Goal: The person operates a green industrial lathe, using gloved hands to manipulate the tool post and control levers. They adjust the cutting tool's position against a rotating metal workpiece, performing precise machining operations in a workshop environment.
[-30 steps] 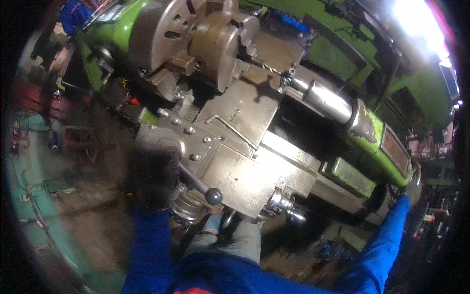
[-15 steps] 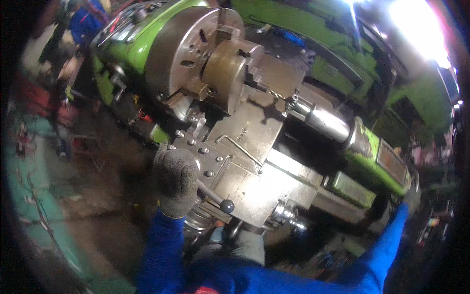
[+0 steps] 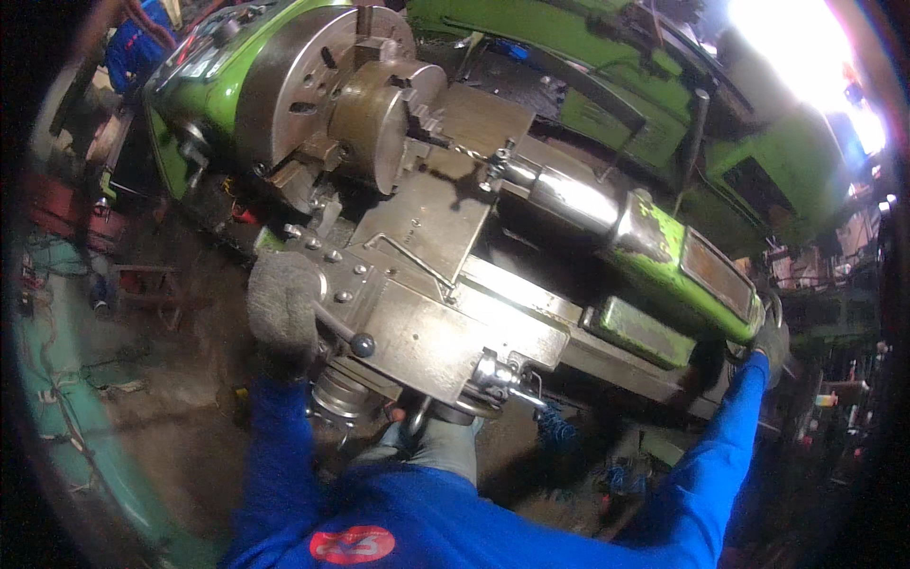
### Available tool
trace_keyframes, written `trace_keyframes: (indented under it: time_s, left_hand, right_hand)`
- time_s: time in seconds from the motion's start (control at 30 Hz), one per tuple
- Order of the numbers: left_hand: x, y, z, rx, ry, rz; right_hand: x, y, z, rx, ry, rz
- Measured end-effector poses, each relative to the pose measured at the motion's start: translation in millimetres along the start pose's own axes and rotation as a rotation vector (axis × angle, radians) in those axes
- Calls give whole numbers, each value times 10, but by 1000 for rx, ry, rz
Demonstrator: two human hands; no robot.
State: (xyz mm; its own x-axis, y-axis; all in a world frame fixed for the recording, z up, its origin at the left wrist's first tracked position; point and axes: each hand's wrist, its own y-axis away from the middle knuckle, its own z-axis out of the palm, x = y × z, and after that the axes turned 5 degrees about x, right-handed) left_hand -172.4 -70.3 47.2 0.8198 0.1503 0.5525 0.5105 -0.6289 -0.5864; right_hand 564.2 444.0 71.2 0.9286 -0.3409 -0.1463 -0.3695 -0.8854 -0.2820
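Observation:
My left hand (image 3: 282, 308), in a grey knit glove, is bent over the left edge of the lathe's tool post (image 3: 332, 270); its fingertips are hidden. Beside it a lever with a black ball knob (image 3: 362, 344) points to the right. At the far right my gloved right hand (image 3: 773, 349) is closed on the tailstock handwheel (image 3: 776, 309), partly hidden behind it. A twist drill (image 3: 468, 152) sticks out of the tailstock quill (image 3: 573, 197) toward the large chuck (image 3: 365, 128). Its tip is close to the chuck jaws.
A bent rod wrench (image 3: 412, 261) lies on the flat carriage top (image 3: 427, 346). Cross-slide handles (image 3: 502, 377) stick out at the front. The green tailstock (image 3: 678, 266) sits on the bed rails. Bright light glares at the upper right. Cables lie on the green surface (image 3: 81, 427) at left.
The head view has shifted, so the lathe appears farther left and slightly higher. My right hand shows more clearly at the handwheel. My left hand stays at the tool post.

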Motion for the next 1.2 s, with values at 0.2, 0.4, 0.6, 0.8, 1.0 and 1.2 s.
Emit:
trace_keyframes:
  time_s: [0.2, 0.4, 0.6, 0.8, 1.0, 1.2]
  left_hand:
    - [-15, -28, 116, 121, 242, -40]
    - [32, -63, 95, 73, 196, -16]
    - [104, -121, 102, 85, 125, 21]
    - [-113, -66, 129, 75, 10, 153]
    - [32, -113, 107, 53, -4, 103]
    - [-48, -86, 108, 76, -101, 213]
  right_hand:
    - [-271, 263, -205, 58, -26, 156]
    - [-150, 201, -164, 46, -33, 105]
    - [-115, 114, -17, 63, -59, 121]
    - [157, -78, 240, 124, -24, 131]
    - [142, -53, 172, 96, -23, 139]
    - [370, -221, 397, 195, -67, 49]
